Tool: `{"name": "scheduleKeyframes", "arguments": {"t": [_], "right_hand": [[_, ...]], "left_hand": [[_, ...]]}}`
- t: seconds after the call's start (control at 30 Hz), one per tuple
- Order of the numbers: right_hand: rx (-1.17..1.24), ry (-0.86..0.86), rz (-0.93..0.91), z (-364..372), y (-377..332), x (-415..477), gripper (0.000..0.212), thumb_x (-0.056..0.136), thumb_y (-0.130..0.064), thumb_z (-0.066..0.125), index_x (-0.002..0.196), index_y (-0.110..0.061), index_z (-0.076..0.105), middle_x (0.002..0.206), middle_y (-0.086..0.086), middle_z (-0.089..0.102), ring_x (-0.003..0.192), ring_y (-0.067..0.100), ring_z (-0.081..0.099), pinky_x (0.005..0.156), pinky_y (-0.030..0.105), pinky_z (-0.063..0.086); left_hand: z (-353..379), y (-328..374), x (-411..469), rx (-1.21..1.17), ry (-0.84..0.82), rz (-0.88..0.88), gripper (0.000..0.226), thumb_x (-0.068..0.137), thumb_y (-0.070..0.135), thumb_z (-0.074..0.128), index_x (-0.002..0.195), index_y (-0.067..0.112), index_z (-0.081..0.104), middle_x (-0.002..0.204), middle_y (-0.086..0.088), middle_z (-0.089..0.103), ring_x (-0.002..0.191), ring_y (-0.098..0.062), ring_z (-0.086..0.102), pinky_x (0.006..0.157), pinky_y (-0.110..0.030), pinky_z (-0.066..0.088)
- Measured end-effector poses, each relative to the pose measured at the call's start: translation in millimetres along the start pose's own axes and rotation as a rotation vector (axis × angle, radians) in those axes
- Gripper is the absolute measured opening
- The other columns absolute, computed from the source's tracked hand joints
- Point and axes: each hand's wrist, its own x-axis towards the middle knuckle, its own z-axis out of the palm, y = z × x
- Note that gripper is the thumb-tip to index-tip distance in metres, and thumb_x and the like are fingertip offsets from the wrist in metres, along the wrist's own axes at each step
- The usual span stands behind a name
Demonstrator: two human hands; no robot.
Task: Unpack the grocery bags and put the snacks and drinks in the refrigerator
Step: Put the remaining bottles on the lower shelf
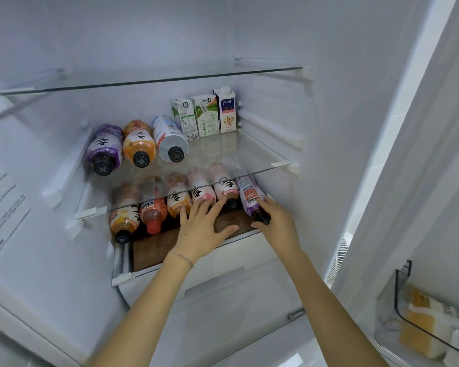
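Inside the open refrigerator, several drink bottles lie on their sides on the lower glass shelf (154, 268), caps toward me. My right hand (274, 221) grips the rightmost one, a purple-labelled bottle (249, 197), near its black cap. My left hand (204, 226) lies flat with spread fingers, its fingertips touching the orange bottle (178, 202) and pink bottles (203, 193) in the middle of the row. On the middle shelf (249, 160) lie a purple bottle (105, 151), an orange bottle (139, 145) and a white bottle (170, 140).
Three cartons (204, 115) stand upright at the back right of the middle shelf. An upper glass shelf (149, 81) spans above. The door bin (421, 319) at lower right holds yellow and white packets. A drawer front (223, 300) sits below the lower shelf.
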Motion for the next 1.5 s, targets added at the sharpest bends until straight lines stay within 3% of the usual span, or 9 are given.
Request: {"name": "scheduleKeyframes", "arguments": {"t": [0.07, 0.2, 0.33, 0.6, 0.8, 0.9, 1.0, 1.17, 1.5], "right_hand": [[0.001, 0.028, 0.018, 5.7, 2.4, 8.9, 0.067, 0.073, -0.001, 0.079, 0.135, -0.007, 0.054, 0.143, 0.010, 0.050, 0.132, 0.023, 0.047, 0.109, 0.028, 0.037], [-0.021, 0.036, 0.056, 11.5, 1.0, 32.9, 0.062, 0.078, 0.004, 0.073, 0.136, -0.007, 0.053, 0.144, 0.008, 0.049, 0.131, 0.023, 0.048, 0.106, 0.023, 0.035], [-0.057, 0.040, 0.091, 21.0, 2.0, 41.3, 0.060, 0.083, 0.004, 0.067, 0.138, -0.012, 0.052, 0.147, 0.005, 0.047, 0.132, 0.023, 0.047, 0.107, 0.029, 0.038], [-0.048, 0.083, 0.115, 21.0, 1.8, 42.7, 0.057, 0.085, 0.008, 0.060, 0.139, -0.009, 0.051, 0.148, 0.007, 0.045, 0.133, 0.024, 0.045, 0.105, 0.021, 0.031], [-0.086, 0.045, 0.123, 19.6, -1.7, 42.6, 0.056, 0.086, 0.006, 0.060, 0.139, -0.009, 0.050, 0.149, 0.007, 0.043, 0.133, 0.026, 0.045, 0.108, 0.026, 0.033], [-0.156, 0.048, 0.071, 17.5, -7.5, 39.3, 0.055, 0.084, -0.012, 0.071, 0.136, -0.012, 0.053, 0.143, 0.007, 0.050, 0.128, 0.029, 0.049, 0.104, 0.038, 0.044], [-0.180, 0.098, 0.011, 16.8, -21.2, 27.2, 0.062, 0.081, -0.033, 0.074, 0.136, -0.014, 0.053, 0.138, 0.007, 0.054, 0.126, 0.027, 0.049, 0.099, 0.040, 0.048], [-0.255, 0.051, -0.055, 10.4, -49.2, 1.1, 0.076, 0.079, -0.047, 0.071, 0.143, -0.018, 0.043, 0.143, 0.009, 0.049, 0.134, 0.034, 0.040, 0.106, 0.050, 0.038], [-0.449, 0.017, -0.079, -15.4, -74.0, -48.2, 0.079, 0.080, -0.067, 0.050, 0.149, -0.034, 0.029, 0.151, 0.000, 0.038, 0.141, 0.029, 0.029, 0.112, 0.049, 0.028]], "left_hand": [[-0.5, -3.0, 1.6, 0.003, 0.010, -0.004, 0.093, 0.068, 0.083, 0.009, 0.151, 0.041, 0.018, 0.157, 0.004, 0.026, 0.147, -0.024, 0.011, 0.116, -0.053, 0.004], [-3.0, -11.1, 4.1, 0.008, 0.042, -0.015, 0.091, 0.070, 0.083, 0.010, 0.148, 0.040, 0.024, 0.156, 0.005, 0.028, 0.147, -0.025, 0.012, 0.115, -0.051, 0.006], [-4.3, -16.2, 5.9, -0.010, 0.039, -0.039, 0.092, 0.069, 0.083, 0.010, 0.149, 0.040, 0.024, 0.156, 0.004, 0.028, 0.147, -0.025, 0.011, 0.116, -0.051, 0.002], [-2.9, -12.6, 3.5, -0.019, 0.034, -0.026, 0.090, 0.070, 0.083, 0.010, 0.149, 0.040, 0.022, 0.157, 0.005, 0.026, 0.147, -0.026, 0.010, 0.116, -0.052, 0.004], [-0.7, -8.4, -8.2, -0.003, 0.061, -0.018, 0.087, 0.073, 0.082, 0.012, 0.150, 0.042, 0.019, 0.156, 0.007, 0.028, 0.147, -0.024, 0.013, 0.117, -0.050, 0.005], [-5.6, -11.1, -14.6, 0.000, 0.099, -0.028, 0.086, 0.074, 0.081, 0.014, 0.149, 0.040, 0.025, 0.154, 0.006, 0.033, 0.146, -0.024, 0.017, 0.117, -0.049, 0.005], [-10.2, -16.1, -20.9, 0.010, 0.102, -0.058, 0.088, 0.073, 0.082, 0.014, 0.149, 0.040, 0.024, 0.155, 0.003, 0.031, 0.146, -0.024, 0.015, 0.117, -0.051, 0.002], [-17.3, -25.9, -37.3, 0.009, 0.110, -0.071, 0.090, 0.071, 0.082, 0.015, 0.150, 0.039, 0.022, 0.156, 0.000, 0.027, 0.146, -0.024, 0.012, 0.116, -0.054, 0.005], [-33.4, -17.8, -56.7, -0.025, 0.121, -0.027, 0.093, 0.070, 0.083, 0.017, 0.150, 0.038, 0.023, 0.156, 0.000, 0.023, 0.146, -0.024, 0.008, 0.116, -0.056, 0.006]]}}
